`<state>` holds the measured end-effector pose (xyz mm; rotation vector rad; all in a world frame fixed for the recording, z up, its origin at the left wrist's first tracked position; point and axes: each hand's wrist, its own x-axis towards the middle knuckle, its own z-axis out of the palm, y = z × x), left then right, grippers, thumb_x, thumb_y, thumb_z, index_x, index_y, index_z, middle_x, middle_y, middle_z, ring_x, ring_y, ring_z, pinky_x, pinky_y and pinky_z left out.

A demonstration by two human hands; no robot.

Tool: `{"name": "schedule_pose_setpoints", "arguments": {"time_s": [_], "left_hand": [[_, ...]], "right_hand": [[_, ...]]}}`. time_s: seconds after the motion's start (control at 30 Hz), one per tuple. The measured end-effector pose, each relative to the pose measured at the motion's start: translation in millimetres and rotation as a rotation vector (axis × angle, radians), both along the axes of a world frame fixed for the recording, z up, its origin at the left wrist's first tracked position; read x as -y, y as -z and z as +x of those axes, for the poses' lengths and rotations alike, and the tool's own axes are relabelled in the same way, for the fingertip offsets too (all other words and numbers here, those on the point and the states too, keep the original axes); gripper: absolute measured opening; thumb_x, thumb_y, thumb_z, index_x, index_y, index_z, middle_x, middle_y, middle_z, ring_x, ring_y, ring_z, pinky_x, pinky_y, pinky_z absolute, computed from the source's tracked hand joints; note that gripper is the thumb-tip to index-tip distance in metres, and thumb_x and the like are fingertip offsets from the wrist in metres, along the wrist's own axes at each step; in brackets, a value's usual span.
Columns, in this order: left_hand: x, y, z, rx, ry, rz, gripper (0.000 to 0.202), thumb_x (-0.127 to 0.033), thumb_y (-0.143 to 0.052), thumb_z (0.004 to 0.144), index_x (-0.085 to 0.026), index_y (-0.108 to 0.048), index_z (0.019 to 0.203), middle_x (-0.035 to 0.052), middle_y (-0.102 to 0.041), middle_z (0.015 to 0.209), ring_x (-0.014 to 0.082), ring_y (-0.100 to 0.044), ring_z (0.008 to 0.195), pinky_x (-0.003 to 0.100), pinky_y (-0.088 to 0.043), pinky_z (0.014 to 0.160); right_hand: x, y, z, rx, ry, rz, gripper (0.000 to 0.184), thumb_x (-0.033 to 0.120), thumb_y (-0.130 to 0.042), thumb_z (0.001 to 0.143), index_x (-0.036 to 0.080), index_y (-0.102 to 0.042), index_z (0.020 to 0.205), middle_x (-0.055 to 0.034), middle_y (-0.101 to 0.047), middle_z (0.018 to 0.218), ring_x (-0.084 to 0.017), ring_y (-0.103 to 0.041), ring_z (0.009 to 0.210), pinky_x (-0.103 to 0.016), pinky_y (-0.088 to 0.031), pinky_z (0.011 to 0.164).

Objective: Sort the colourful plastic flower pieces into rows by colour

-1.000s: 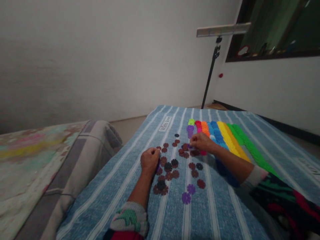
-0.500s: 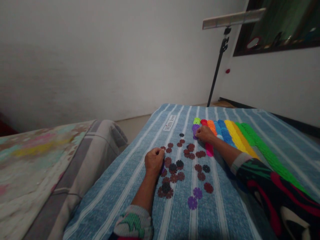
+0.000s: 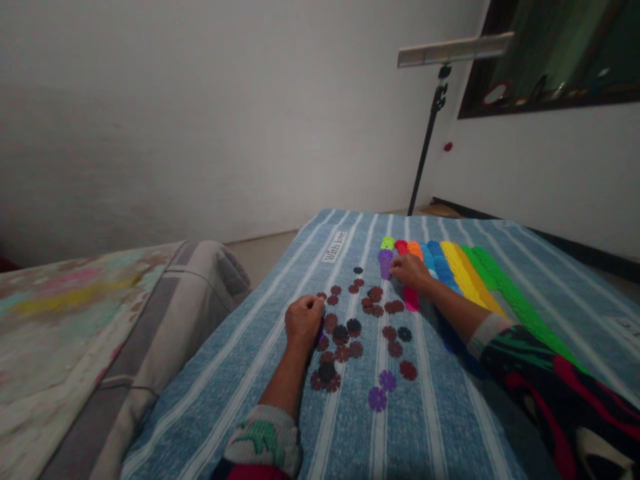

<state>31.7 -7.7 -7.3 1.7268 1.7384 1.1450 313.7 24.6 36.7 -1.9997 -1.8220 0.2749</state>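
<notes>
My left hand [image 3: 303, 319] rests as a closed fist on the blue striped cloth [image 3: 260, 373], beside several loose dark red and black flower-shaped discs [image 3: 345, 337]. What it holds, if anything, is hidden. My right hand [image 3: 411, 271] reaches further away, fingertips pinched at the short purple column of discs [image 3: 385, 262]. Right of it run long columns of discs in pink, orange, blue, yellow and green [image 3: 493, 283]. Two purple discs [image 3: 379, 391] lie loose nearer to me.
A folded grey blanket [image 3: 165, 333] and a pale patterned surface [image 3: 50, 333] lie to the left. A light bar on a black stand [image 3: 430, 127] stands by the white wall. A dark window [image 3: 550, 57] is at the upper right.
My right hand moved away from the loose dark discs up to the purple column and stays there. My left fist has hardly moved. The camera shifted slightly.
</notes>
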Motion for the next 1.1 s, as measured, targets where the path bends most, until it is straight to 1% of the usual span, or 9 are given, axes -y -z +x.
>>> {"name": "schedule_pose_setpoints", "arguments": {"time_s": [0.1, 0.2, 0.33, 0.4, 0.53, 0.63, 0.77, 0.97, 1.1], "left_hand": [[0.2, -1.2, 0.8, -0.003, -0.005, 0.003, 0.032, -0.042, -0.05, 0.075, -0.018, -0.068, 0.065, 0.0009, -0.066, 0.066, 0.0164, -0.059, 0.066, 0.027, -0.04, 0.065], [1.2, -3.6, 2.1, -0.012, -0.009, 0.012, 0.033, -0.043, -0.05, 0.075, -0.018, -0.066, 0.062, 0.0005, -0.064, 0.062, 0.0162, -0.058, 0.064, 0.027, -0.038, 0.064], [2.3, -5.3, 3.2, -0.016, 0.001, 0.021, 0.032, -0.042, -0.05, 0.075, -0.018, -0.066, 0.061, 0.001, -0.065, 0.062, 0.0162, -0.058, 0.064, 0.027, -0.039, 0.065], [2.1, -5.4, 3.3, -0.021, 0.006, 0.033, 0.032, -0.042, -0.05, 0.075, -0.018, -0.067, 0.061, 0.0016, -0.067, 0.065, 0.0165, -0.059, 0.066, 0.027, -0.04, 0.065], [1.2, -5.8, 2.9, -0.024, -0.002, 0.035, 0.031, -0.042, -0.05, 0.075, -0.019, -0.069, 0.066, 0.0013, -0.068, 0.066, 0.0174, -0.06, 0.068, 0.026, -0.04, 0.065], [0.6, -5.6, 2.7, -0.019, -0.006, 0.024, 0.033, -0.044, -0.05, 0.075, -0.018, -0.069, 0.065, 0.0014, -0.067, 0.063, 0.0173, -0.06, 0.066, 0.026, -0.04, 0.063], [-0.5, -3.3, 2.5, -0.007, -0.002, 0.019, 0.035, -0.046, -0.049, 0.074, -0.018, -0.067, 0.062, 0.0009, -0.063, 0.06, 0.0168, -0.058, 0.064, 0.026, -0.039, 0.061], [0.2, -5.0, 2.1, -0.016, 0.006, 0.02, 0.035, -0.046, -0.049, 0.075, -0.017, -0.069, 0.066, 0.0024, -0.067, 0.065, 0.0179, -0.061, 0.068, 0.027, -0.04, 0.065], [0.9, -6.3, 1.9, -0.028, 0.001, 0.024, 0.035, -0.045, -0.049, 0.075, -0.018, -0.067, 0.063, 0.0019, -0.066, 0.064, 0.0173, -0.06, 0.066, 0.027, -0.039, 0.063]], "right_hand": [[22.0, -6.8, -8.2, -0.006, -0.091, -0.006, 0.013, 0.014, -0.059, 0.077, 0.018, -0.069, 0.071, -0.0034, -0.064, 0.066, -0.016, -0.059, 0.07, -0.025, -0.039, 0.064], [54.0, -11.8, -23.2, -0.029, -0.215, -0.059, 0.01, 0.016, -0.063, 0.076, 0.018, -0.071, 0.071, -0.0005, -0.064, 0.064, -0.013, -0.057, 0.064, -0.023, -0.037, 0.059], [101.8, -16.1, -45.8, -0.124, -0.506, -0.258, 0.007, 0.019, -0.066, 0.076, 0.016, -0.071, 0.071, 0.0016, -0.064, 0.063, -0.011, -0.057, 0.06, -0.021, -0.034, 0.055], [121.9, -17.1, -55.2, -0.066, -0.59, -0.326, 0.008, 0.025, -0.071, 0.074, 0.017, -0.072, 0.077, 0.0008, -0.066, 0.068, -0.012, -0.058, 0.063, -0.021, -0.033, 0.055], [146.7, -17.8, -68.7, 0.162, -0.645, -0.379, 0.022, 0.034, -0.076, 0.071, 0.021, -0.073, 0.089, -0.0018, -0.07, 0.08, -0.016, -0.06, 0.073, -0.023, -0.029, 0.056], [152.7, -17.6, -74.1, 0.236, -0.625, -0.418, 0.022, 0.032, -0.074, 0.073, 0.022, -0.072, 0.093, -0.0026, -0.07, 0.083, -0.017, -0.06, 0.077, -0.023, -0.027, 0.056], [151.2, -16.9, -76.0, 0.211, -0.599, -0.445, 0.025, 0.031, -0.076, 0.071, 0.021, -0.069, 0.092, -0.0011, -0.069, 0.085, -0.016, -0.058, 0.077, -0.023, -0.026, 0.056], [143.8, -15.9, -75.1, 0.163, -0.599, -0.444, 0.024, 0.029, -0.081, 0.065, 0.021, -0.066, 0.082, 0.0024, -0.065, 0.078, -0.013, -0.055, 0.074, -0.022, -0.026, 0.056], [137.8, -15.7, -73.6, 0.062, -0.626, -0.485, 0.02, 0.02, -0.081, 0.062, 0.019, -0.061, 0.068, 0.0066, -0.058, 0.064, -0.01, -0.053, 0.065, -0.02, -0.029, 0.055]]}}
